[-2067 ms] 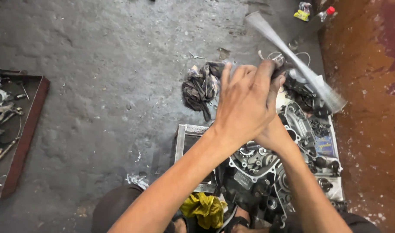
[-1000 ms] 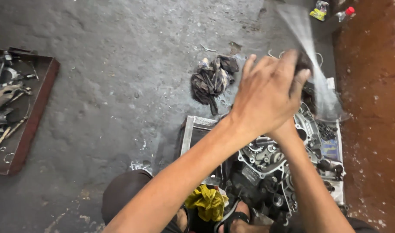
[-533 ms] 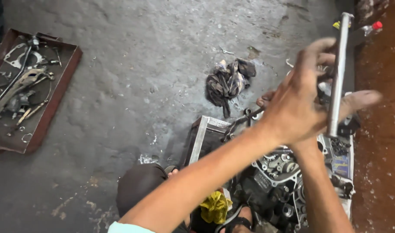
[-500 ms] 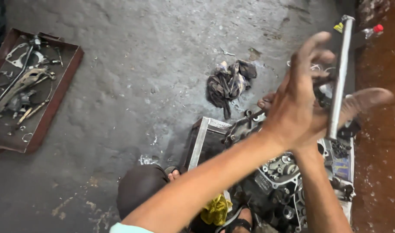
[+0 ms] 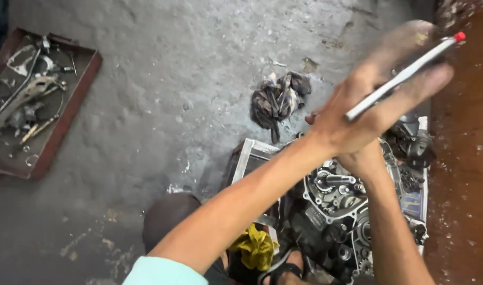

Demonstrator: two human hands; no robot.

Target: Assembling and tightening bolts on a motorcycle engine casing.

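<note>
A blue and yellow printed sheet (image 5: 413, 203), flat and partly covered by engine parts, is lying at the right edge of the metal tray (image 5: 245, 155). No other labels, signs or screens are showing.

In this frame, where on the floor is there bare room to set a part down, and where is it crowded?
Bare concrete floor lies between the rusty tool tray at left and the dirty rag. The reddish strip right of the engine is also free. It is crowded around the opened engine in its metal tray, where the left hand holds a metal rod above.
</note>
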